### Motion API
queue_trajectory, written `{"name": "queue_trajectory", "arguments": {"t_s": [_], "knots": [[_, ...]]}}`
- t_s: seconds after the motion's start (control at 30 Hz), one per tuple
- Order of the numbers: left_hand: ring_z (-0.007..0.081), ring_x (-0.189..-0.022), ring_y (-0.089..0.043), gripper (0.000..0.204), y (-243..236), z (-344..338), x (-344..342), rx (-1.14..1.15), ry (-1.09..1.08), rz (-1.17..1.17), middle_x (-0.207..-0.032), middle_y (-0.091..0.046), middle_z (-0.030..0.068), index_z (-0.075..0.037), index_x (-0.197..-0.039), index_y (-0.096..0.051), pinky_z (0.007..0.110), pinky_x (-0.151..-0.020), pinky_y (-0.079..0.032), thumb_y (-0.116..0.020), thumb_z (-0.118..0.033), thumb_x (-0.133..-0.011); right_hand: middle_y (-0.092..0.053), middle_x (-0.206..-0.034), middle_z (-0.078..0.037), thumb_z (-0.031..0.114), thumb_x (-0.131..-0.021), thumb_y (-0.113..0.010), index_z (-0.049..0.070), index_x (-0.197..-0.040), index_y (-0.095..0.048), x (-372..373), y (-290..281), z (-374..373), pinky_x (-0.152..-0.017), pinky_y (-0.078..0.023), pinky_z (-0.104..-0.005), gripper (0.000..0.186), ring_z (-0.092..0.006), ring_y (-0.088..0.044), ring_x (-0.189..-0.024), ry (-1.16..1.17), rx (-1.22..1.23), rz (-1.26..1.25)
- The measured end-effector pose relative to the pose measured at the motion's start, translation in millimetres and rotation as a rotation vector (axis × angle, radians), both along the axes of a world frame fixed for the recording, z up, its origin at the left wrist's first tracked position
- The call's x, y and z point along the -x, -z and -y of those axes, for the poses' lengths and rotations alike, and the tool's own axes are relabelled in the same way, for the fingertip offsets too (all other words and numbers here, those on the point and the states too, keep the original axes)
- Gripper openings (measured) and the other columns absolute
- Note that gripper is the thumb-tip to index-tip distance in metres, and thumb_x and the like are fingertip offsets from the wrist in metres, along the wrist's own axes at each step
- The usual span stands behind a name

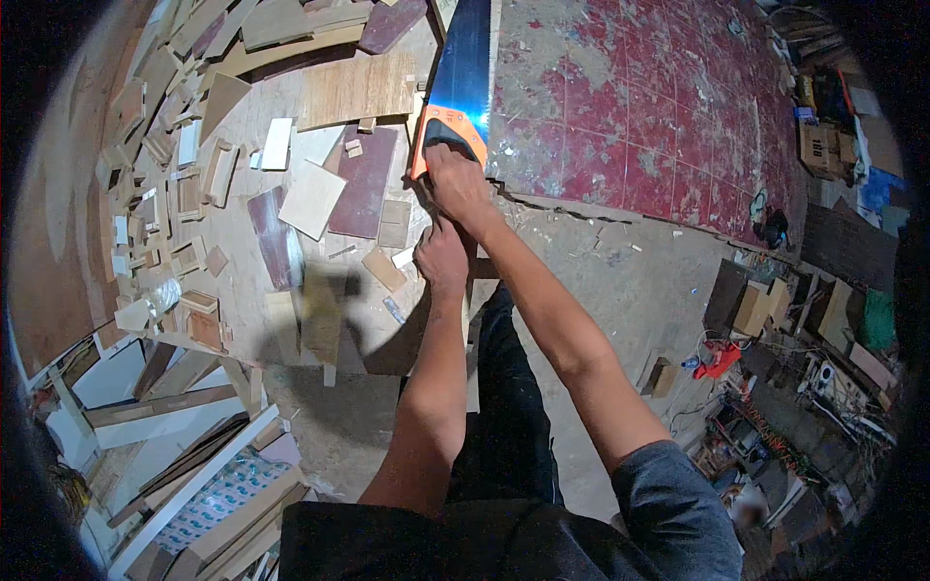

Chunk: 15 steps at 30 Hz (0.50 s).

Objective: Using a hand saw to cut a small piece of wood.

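Observation:
My right hand (457, 181) is wrapped round the orange and black handle of a hand saw (467, 60). The saw's wide blade points away from me, with a bright glare near the handle. Just below and to the left, my left hand (443, 257) is closed at the right edge of the wood-strewn work surface (363, 349). Whatever it grips or presses is hidden under the fingers and the right wrist. A small wooden block (385, 269) and a square wood piece (393, 224) lie beside it.
Dark red boards (366, 184), a pale plank (356, 92) and several small wooden boxes (201, 320) cover the left side. Leaning offcuts (165, 416) stand lower left. A worn red tiled floor (649, 107) spreads at right; tools, cords and a red cloth (717, 360) clutter the lower right.

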<state>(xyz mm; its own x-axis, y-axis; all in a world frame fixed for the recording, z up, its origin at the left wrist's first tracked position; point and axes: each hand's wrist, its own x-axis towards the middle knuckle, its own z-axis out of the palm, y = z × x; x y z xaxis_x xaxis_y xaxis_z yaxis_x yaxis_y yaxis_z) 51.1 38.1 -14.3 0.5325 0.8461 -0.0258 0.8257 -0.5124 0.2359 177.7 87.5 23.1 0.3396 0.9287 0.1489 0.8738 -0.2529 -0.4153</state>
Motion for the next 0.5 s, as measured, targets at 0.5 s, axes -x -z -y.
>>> {"name": "queue_trajectory", "arguments": {"t_s": [0.5], "knots": [[0.0276,-0.072,-0.068,0.012,-3,-2,-3,-0.075,0.015,0.062,-0.079,-0.067,0.0114,-0.004,-0.102,-0.063,0.041,-0.060,-0.055,-0.057,-0.008,-0.092,-0.060,-0.090,-0.012,0.019,-0.087,-0.065,0.003,-0.100,-0.056,-3,8,-14,-0.063,-0.058,-0.0413,0.023,-0.0296,-0.068,-0.078,-0.060,0.069,0.002]]}}
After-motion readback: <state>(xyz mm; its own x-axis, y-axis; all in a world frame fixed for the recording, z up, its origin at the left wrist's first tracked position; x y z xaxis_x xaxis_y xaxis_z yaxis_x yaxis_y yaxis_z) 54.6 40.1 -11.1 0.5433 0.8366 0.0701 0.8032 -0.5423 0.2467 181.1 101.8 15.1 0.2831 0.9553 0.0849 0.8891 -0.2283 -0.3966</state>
